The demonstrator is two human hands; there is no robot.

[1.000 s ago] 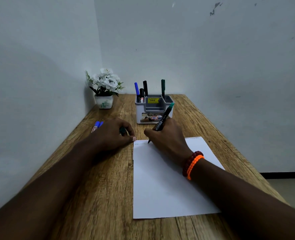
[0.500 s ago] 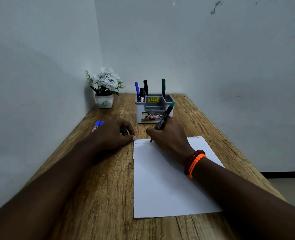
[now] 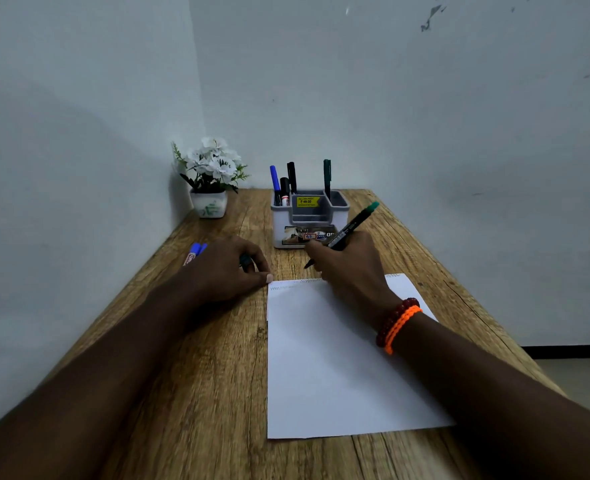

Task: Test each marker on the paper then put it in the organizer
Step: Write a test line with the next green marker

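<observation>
The right hand (image 3: pixel 347 263) is gripping a black marker with a green end (image 3: pixel 350 227) in curled fingers, its tip hanging just beyond the far edge of the white sheet of paper (image 3: pixel 335 368) on the wooden tabletop (image 3: pixel 196 393). The left hand (image 3: pixel 229 268) is resting beside the paper's far left corner, fingers curled round a small dark green cap (image 3: pixel 246 260). The grey plastic organizer (image 3: pixel 309 220) is standing just behind the hands, holding four upright markers.
</observation>
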